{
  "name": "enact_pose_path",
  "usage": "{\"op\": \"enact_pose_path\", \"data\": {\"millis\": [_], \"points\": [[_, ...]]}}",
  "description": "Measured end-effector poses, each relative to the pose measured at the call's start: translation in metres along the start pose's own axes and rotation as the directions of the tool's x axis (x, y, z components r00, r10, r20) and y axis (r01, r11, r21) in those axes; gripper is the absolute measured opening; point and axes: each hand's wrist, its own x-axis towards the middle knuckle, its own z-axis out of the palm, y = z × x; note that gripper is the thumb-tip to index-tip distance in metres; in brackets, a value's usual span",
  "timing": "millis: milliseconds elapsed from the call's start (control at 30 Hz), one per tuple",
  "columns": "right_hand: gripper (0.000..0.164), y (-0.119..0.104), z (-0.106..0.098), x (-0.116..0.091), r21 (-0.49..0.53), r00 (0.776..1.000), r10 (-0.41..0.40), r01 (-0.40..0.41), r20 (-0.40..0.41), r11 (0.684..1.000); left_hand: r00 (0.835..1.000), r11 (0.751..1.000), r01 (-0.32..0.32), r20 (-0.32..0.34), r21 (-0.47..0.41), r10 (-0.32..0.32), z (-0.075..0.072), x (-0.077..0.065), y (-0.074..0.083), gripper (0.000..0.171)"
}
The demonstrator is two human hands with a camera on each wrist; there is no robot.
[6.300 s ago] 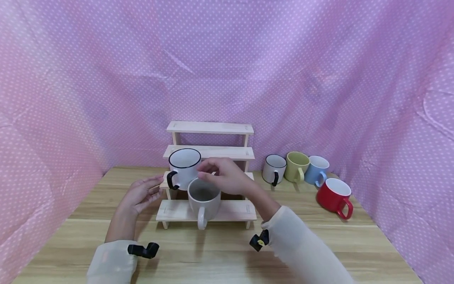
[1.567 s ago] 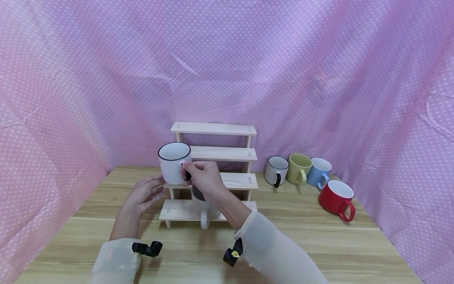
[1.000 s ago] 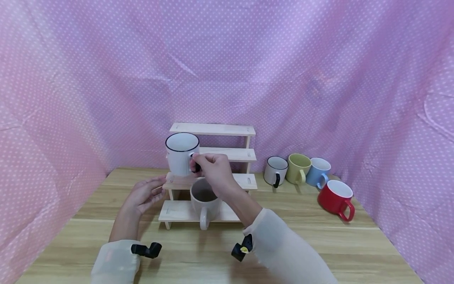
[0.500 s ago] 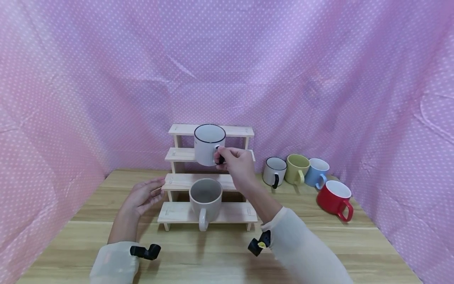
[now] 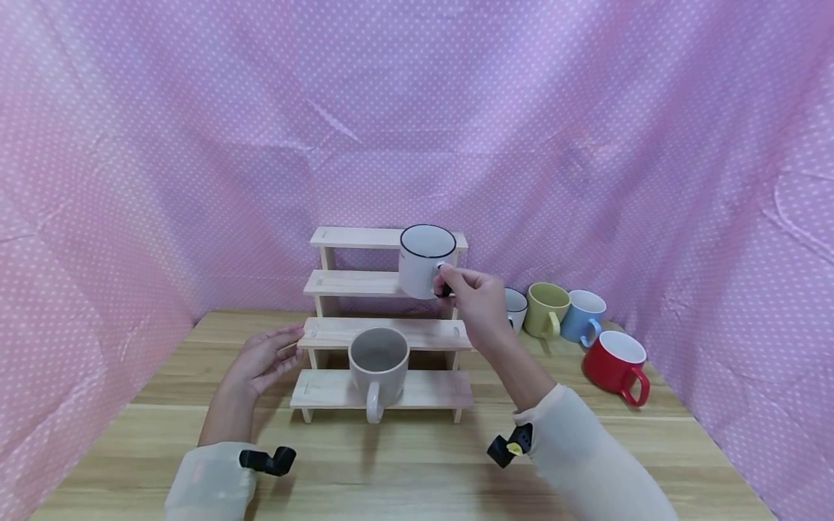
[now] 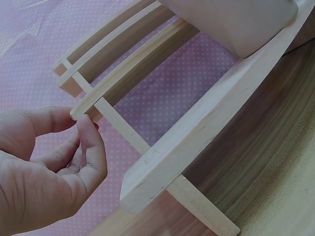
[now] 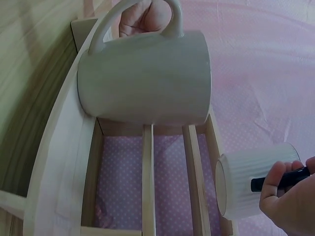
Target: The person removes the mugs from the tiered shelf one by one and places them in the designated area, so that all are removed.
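In the head view, my right hand grips the black handle of a white mug with a dark rim. The mug is upright in front of the upper right part of a pale wooden stepped rack. The right wrist view shows the fingers curled round that handle. My left hand is at the rack's left side. In the left wrist view its thumb and forefinger pinch the end of the second step up. A light grey mug stands on the bottom step, handle toward me.
To the right on the wooden table stand another dark-rimmed white mug, partly hidden by my right hand, a yellow-green mug, a light blue mug and a red mug. A pink dotted cloth hangs behind.
My right hand took the dark-rimmed white mug by its handle from the left of the second step, raised it and carried it right. The left hand has stayed at the rack's left side.
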Motion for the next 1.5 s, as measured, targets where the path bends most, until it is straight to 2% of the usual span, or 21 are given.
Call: {"op": "enact_pose_path", "data": {"millis": [500,867,1133,1500], "points": [[0.038,0.004,-0.055,-0.005,-0.096,0.996,-0.031,0.023,-0.086,0.995,1.0,1.0,-0.004,0.011,-0.007,0.004,0.0,-0.003,0.0,0.013],[0.042,0.012,-0.101,-0.008,-0.044,0.989,-0.05,0.044,-0.137,0.998,1.0,1.0,-0.003,0.002,-0.01,0.003,0.001,-0.002,0.0,0.014],[0.029,0.018,-0.126,-0.013,0.017,0.977,-0.053,0.058,-0.205,0.998,1.0,1.0,-0.007,0.005,-0.001,0.007,0.001,0.0,0.001,0.014],[0.023,0.031,-0.154,-0.02,0.057,0.957,-0.048,0.067,-0.286,0.996,1.0,1.0,-0.014,0.01,-0.012,0.014,0.002,-0.002,0.0,0.012]]}}
